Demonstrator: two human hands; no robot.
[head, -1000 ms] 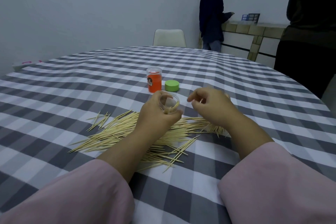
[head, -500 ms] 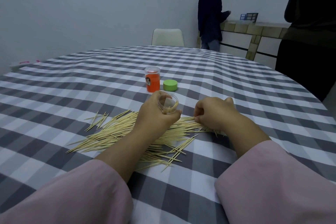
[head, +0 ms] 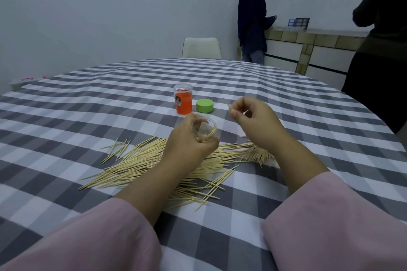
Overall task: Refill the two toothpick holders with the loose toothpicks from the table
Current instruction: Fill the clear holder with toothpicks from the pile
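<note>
Head view: the left hand (head: 189,141) curls round a clear holder (head: 204,128), mouth up, with a few toothpicks inside, above the loose toothpicks (head: 141,160) spread on the checked table (head: 88,103). At its two o'clock, the raised right hand (head: 255,121) pinches a toothpick (head: 229,107) between curled fingers. The orange holder (head: 183,102) stands at twelve o'clock, a green lid (head: 205,105) just beside it.

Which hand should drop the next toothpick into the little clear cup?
The right hand. It pinches a toothpick just beside the clear holder, while the left hand is busy gripping that holder above the loose pile.
</note>
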